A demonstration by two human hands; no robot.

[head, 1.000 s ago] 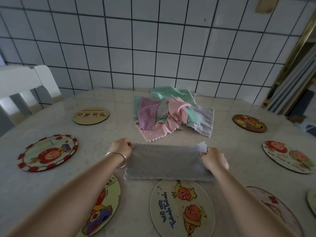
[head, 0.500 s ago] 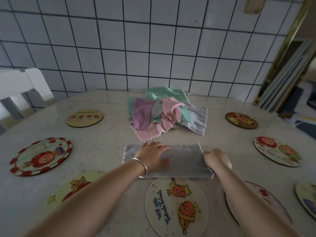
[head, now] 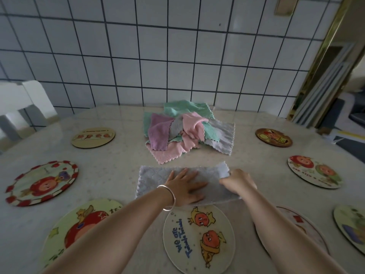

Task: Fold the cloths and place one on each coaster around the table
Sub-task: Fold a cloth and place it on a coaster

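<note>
At the lower centre of the frame, the grey microfibre cloth (head: 158, 180) lies half-folded on the marble surface (head: 110, 171). Our left hand (head: 184, 187) presses it flat with spread fingers; our right hand (head: 237, 181) pinches its right end. If the flat palm slips, we think the fold could come out crooked.
</note>
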